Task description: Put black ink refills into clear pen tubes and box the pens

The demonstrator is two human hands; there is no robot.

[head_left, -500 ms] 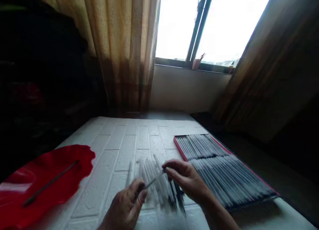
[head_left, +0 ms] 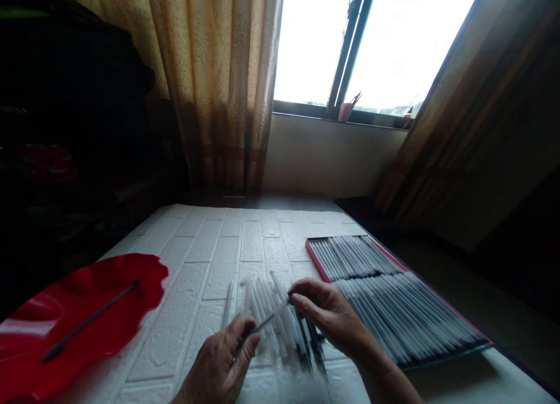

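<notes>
Moved: just a tiny shift toward three o'clock has been made by both hands and the held stick.
Clock: all places are told from the held stick as the middle.
Held stick point(head_left: 270, 319): a thin, pen-like stick is held slantwise over the table point(head_left: 175, 293), between the two hands.
Left hand point(head_left: 221, 357): at eight o'clock; the stick's near end is pinched by thumb and finger.
Right hand point(head_left: 332, 316): at three o'clock; the far end is pinched by the fingertips.
Clear tubes point(head_left: 258, 299): a loose bunch is spread behind and under the stick; some are blurred.
Dark sticks point(head_left: 314, 340): laid at four o'clock, just below the right hand.
Tray point(head_left: 318, 263): at three o'clock, filled with two rows of thin sticks.
Red dish point(head_left: 146, 270): at nine o'clock, with one long dark rod point(head_left: 94, 316) laid in it.
Cup point(head_left: 345, 111): stood at one o'clock, by the window.
</notes>
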